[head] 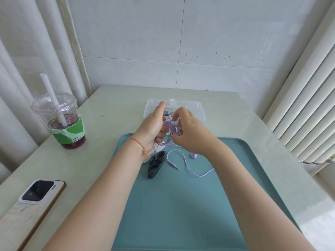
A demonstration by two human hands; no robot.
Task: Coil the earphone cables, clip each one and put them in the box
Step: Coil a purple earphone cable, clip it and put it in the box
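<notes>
Both hands meet above the teal tray (235,160) — left hand (152,127) wound with loops of purple earphone cable (171,130), forefinger straight; right hand (190,131) pinching the strands. Its loose tail and plug trail just below. Black clip (156,163) lies beside. Clear box (197,109) behind. Cup sleeve (69,134) reads, perhaps, "DARE TO BE FRESH".

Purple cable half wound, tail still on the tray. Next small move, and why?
Probably one more wrap: the right hand draws slack onto the coil held by the left hand, since the purple cable and plug still lie loose on the tray.
</notes>
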